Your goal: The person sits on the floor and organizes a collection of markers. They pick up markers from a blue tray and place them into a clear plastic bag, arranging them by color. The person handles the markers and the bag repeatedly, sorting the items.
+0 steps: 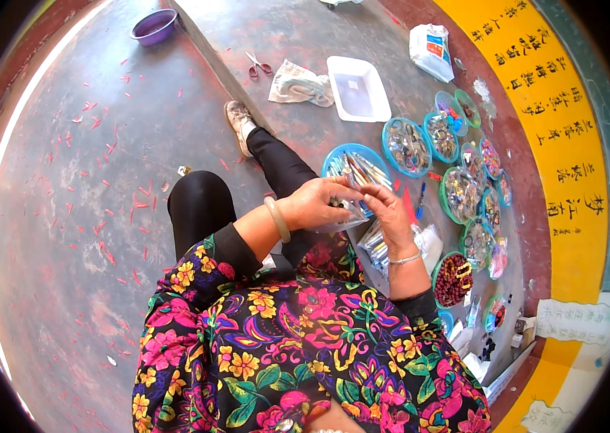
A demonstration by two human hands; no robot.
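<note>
In front of my lap, my left hand [321, 203] is closed, its fingers curled around what looks like a clear plastic bag [349, 220] with small contents I cannot make out. Touching its fingertips, my right hand [388, 211] pinches at the same spot; whatever lies between its fingers is too small to name. Just beyond both hands stands a blue round basket [330, 156] of pens. More pens in clear wrapping [375, 247] lie under my right wrist. Beside that wrist are a blue pen [421, 202] and a red pointed piece [408, 206].
Several round baskets of small parts [407, 148] crowd the floor to the right, one holding dark red beads [452, 280]. Farther off are a white tray [384, 108], a cloth [297, 85], scissors [256, 67] and a purple basin [155, 29]. Red scraps [108, 252] litter the floor at left.
</note>
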